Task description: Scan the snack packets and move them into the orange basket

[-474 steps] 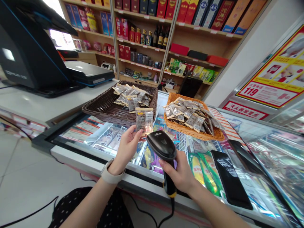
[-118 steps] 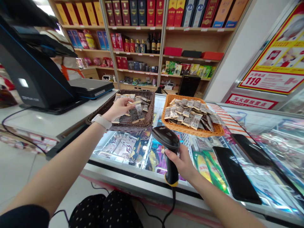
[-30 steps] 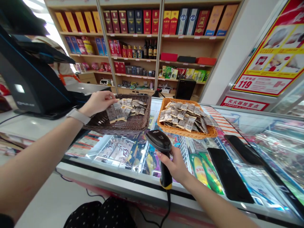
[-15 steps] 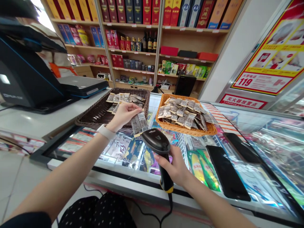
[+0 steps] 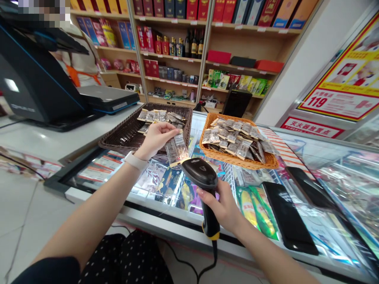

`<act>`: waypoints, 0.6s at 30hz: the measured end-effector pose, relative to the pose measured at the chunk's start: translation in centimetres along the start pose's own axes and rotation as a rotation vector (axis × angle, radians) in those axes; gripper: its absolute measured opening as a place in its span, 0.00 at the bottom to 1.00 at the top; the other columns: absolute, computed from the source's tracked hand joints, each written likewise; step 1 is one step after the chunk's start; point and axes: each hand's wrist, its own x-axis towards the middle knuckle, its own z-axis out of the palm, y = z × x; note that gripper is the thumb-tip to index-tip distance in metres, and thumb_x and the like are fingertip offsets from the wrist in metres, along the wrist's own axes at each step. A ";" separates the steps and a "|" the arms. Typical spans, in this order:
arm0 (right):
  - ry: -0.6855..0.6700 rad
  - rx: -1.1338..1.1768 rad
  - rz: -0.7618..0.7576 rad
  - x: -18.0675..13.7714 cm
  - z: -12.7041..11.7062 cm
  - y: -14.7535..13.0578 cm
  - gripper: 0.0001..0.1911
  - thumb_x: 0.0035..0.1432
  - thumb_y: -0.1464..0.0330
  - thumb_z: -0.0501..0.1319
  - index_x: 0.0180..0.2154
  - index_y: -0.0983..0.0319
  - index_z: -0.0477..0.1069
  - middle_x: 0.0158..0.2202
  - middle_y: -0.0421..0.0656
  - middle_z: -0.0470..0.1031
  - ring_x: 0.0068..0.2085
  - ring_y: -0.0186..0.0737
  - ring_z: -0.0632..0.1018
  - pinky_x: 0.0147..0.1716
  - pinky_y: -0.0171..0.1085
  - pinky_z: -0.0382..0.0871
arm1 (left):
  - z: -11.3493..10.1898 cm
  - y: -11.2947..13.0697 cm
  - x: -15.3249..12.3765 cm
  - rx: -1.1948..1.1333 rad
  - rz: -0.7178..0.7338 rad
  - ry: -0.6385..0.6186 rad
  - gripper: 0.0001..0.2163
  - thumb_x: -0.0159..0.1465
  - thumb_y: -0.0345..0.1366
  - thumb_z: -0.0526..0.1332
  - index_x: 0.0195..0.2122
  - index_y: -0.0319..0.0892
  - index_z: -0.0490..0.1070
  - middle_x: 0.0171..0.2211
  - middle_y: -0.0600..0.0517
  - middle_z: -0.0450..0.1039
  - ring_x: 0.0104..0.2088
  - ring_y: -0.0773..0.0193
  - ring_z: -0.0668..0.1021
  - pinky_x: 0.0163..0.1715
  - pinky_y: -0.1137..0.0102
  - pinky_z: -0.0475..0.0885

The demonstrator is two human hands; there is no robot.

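My left hand [image 5: 160, 137] pinches the top edge of a small clear packet [image 5: 177, 149] with dark contents, which hangs over the glass freezer lid. My right hand [image 5: 222, 203] is wrapped round the handle of a black barcode scanner [image 5: 200, 172], its head close to the packet's lower edge. Behind my left hand, a dark brown wicker basket [image 5: 118, 136] holds several similar packets [image 5: 152, 115]. An orange wicker basket [image 5: 237, 161] to the right is heaped with more packets [image 5: 233, 136].
A black phone [image 5: 290, 217] lies on the freezer's glass top [image 5: 142, 183] at the right. On the left counter stand a black checkout scale [image 5: 38, 83] and its weighing plate [image 5: 108, 96]. The scanner's cable [image 5: 211, 260] hangs down. A person [image 5: 83, 59] stands behind the scale.
The whole view has shifted slightly, so everything appears a little further right. Both hands keep their holds on the packet and the scanner, with almost the same gap between them.
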 end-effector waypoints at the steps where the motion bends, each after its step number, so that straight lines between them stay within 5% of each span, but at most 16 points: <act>1: 0.001 -0.004 0.002 0.0 0.0 0.0 0.18 0.61 0.56 0.61 0.26 0.60 0.63 0.21 0.35 0.60 0.25 0.35 0.62 0.27 0.36 0.55 | 0.0 0.0 0.0 0.002 0.003 -0.001 0.14 0.52 0.43 0.73 0.27 0.38 0.76 0.20 0.53 0.70 0.19 0.74 0.65 0.19 0.75 0.53; 12: 0.103 0.003 0.030 0.3 0.3 0.2 0.16 0.60 0.57 0.62 0.27 0.61 0.66 0.21 0.36 0.63 0.24 0.34 0.63 0.24 0.34 0.55 | 0.6 1.8 1.1 -0.140 -0.134 0.147 0.11 0.55 0.39 0.71 0.29 0.39 0.73 0.21 0.55 0.69 0.17 0.74 0.65 0.15 0.76 0.55; 15: 0.158 0.006 0.061 0.7 0.4 0.5 0.18 0.60 0.55 0.62 0.27 0.61 0.67 0.21 0.36 0.63 0.24 0.34 0.63 0.24 0.34 0.55 | 2.3 3.5 3.5 -0.250 -0.175 0.103 0.07 0.59 0.35 0.69 0.32 0.39 0.73 0.25 0.54 0.71 0.19 0.74 0.67 0.16 0.76 0.62; 18: 0.176 0.006 0.082 1.0 0.5 0.7 0.18 0.60 0.55 0.62 0.28 0.61 0.68 0.21 0.36 0.63 0.25 0.35 0.64 0.25 0.34 0.56 | 5.5 4.6 6.6 -0.420 -0.279 0.032 0.03 0.62 0.28 0.66 0.35 0.38 0.73 0.29 0.51 0.74 0.24 0.72 0.74 0.30 0.73 0.76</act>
